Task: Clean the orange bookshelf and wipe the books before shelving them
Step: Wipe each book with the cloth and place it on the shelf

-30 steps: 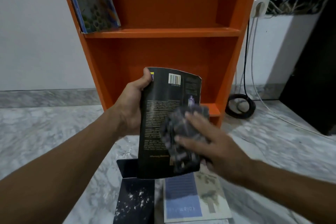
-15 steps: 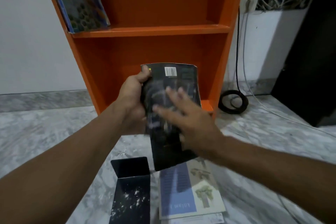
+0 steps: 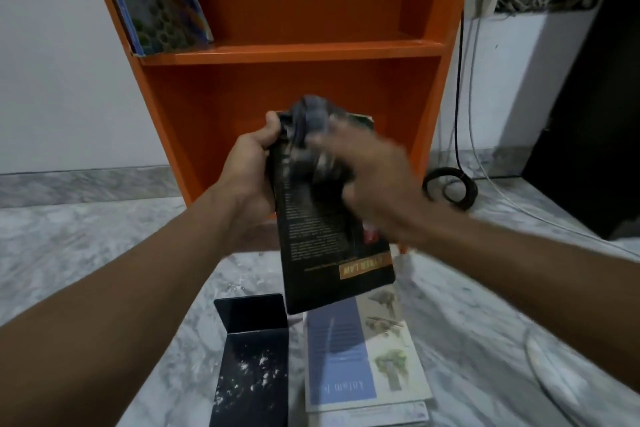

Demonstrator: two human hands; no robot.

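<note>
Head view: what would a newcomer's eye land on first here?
The bright orange bookshelf fills the upper middle, one colourful book leaning at its left. In front of it, centre frame, the left hand grips a black book while the motion-blurred right hand presses a grey cloth on its top.

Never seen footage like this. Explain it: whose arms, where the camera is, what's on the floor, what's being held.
No machine here: a person wears one camera on the head, looking down at their own arms. The left hand grips a black book by its edge. The right hand, blurred, presses a grey cloth against the cover; its grip is unclear. Behind stands the orange bookshelf, with a colourful book leaning on a shelf. On the marble floor sit a black bookend and a stack of books.
</note>
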